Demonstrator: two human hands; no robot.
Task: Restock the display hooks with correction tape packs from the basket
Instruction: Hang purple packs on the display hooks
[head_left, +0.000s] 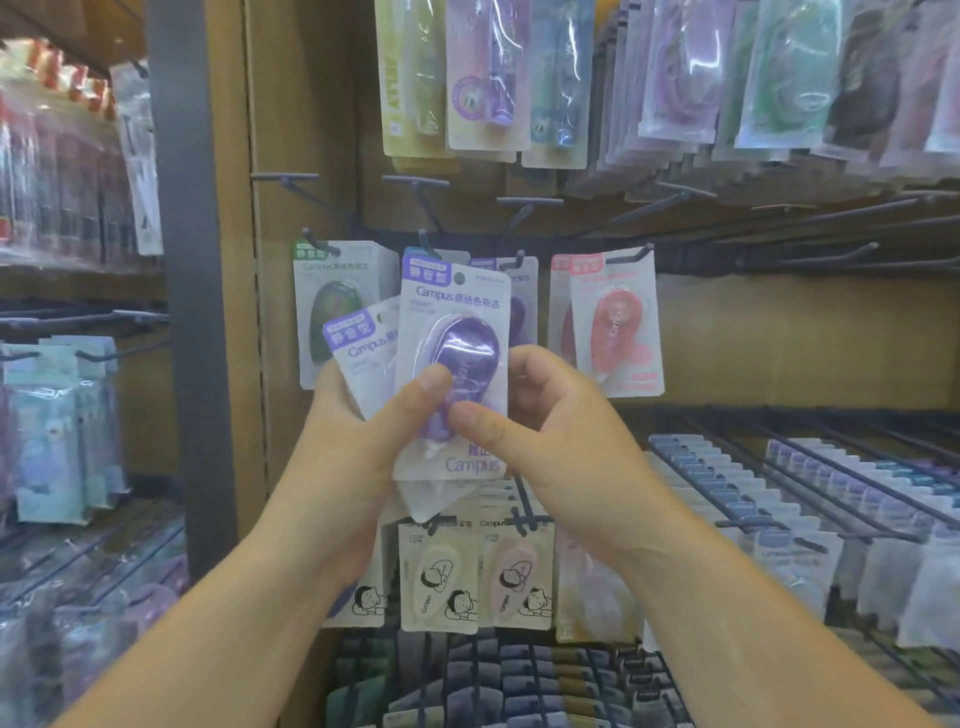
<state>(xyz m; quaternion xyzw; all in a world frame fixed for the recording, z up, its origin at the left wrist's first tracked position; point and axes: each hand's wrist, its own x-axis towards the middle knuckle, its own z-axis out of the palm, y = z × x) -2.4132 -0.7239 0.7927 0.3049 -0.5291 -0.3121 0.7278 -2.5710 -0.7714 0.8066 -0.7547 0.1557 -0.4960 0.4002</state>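
Packs: two purple correction tape packs are being held up in front of the middle hook row, towards its left end. The front pack (457, 322) is overlapping the second pack (361, 343).
Left hand: the left hand (363, 431) is gripping the fanned packs from the left, its fingers curled behind them and its thumb pressing on the front blister.
Right hand: the right hand (540, 415) is pinching the front pack's lower right side, thumb in front and fingers curled behind.
Hooks: the purple hook (519, 255) is poking out just beside the front pack's upper right corner. The green pack (332, 306) is hanging to its left and the red pack (615, 322) to its right.
Basket: not showing.
Slip risk: while the right hand is peeling one pack off, the glossy second pack is likely sliding loose in the left hand and could drop.
Threading risk: the hang hole (459, 279) is small, so a tilted pack could be missing the hook tip and bending the card.
Mix-up risk: neighbouring hooks are sitting close, so purple could be landing on the wrong colour.
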